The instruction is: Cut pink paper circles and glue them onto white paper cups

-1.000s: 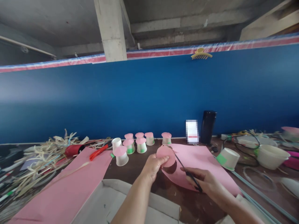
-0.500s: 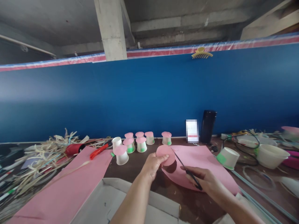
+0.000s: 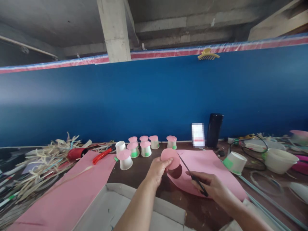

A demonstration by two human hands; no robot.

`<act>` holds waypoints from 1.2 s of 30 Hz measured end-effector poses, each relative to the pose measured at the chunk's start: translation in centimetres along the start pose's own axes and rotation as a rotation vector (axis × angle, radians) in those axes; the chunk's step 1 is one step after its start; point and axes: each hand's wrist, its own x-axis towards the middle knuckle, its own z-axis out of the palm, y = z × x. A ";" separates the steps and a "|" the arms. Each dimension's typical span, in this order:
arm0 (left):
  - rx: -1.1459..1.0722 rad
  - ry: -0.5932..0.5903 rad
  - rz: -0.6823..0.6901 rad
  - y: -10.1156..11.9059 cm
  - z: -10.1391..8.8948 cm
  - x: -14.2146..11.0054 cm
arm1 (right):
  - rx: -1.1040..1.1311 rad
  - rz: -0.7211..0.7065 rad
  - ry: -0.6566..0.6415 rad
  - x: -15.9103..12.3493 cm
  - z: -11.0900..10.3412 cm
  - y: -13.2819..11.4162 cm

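Note:
A round piece of pink paper (image 3: pixel 170 157) is pinched between the thumb and fingers of my left hand (image 3: pixel 157 170). My right hand (image 3: pixel 209 184) is wrapped round black-handled scissors (image 3: pixel 196 179); their blades point up and left, with the tip close to the right edge of the pink circle. Beneath both hands lies a larger sheet of pink paper (image 3: pixel 204 163) with a curved cut edge, and the circle throws a shadow near it. Behind my left hand stand several upturned paper cups (image 3: pixel 145 150), most topped with pink paper.
An open cardboard box (image 3: pixel 120 192) sits at the front, beside another pink sheet (image 3: pixel 69 192). A red-handled tool (image 3: pixel 102 156) and a heap of pale strips (image 3: pixel 48 160) are left. To the right are a black bottle (image 3: pixel 215 131), a paper cup (image 3: pixel 235 163) and a plastic tub (image 3: pixel 280 161).
The pink circle has tilted and risen very slightly in my left hand, and the small strip at its upper right edge is no longer visible. Both hands are almost still.

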 end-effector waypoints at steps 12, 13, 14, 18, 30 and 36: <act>0.004 -0.050 -0.005 0.7 0.2 -0.6 | 0.009 -0.002 -0.011 0.0 -0.1 0.0; 0.003 -0.051 -0.001 0.7 0.2 -0.6 | 0.005 -0.002 -0.008 0.0 -0.1 0.0; 0.004 -0.050 0.001 0.7 0.1 -0.5 | 0.002 -0.003 -0.006 -0.1 0.0 0.0; -0.007 -0.052 -0.006 0.7 0.2 -0.6 | 0.013 -0.010 -0.006 0.0 0.1 -0.2; -0.036 -0.038 -0.018 0.3 0.1 -0.3 | 0.000 -0.015 -0.002 0.0 0.2 -0.3; -0.038 -0.026 -0.015 0.2 0.2 -0.3 | 0.026 -0.008 -0.011 0.0 0.1 0.0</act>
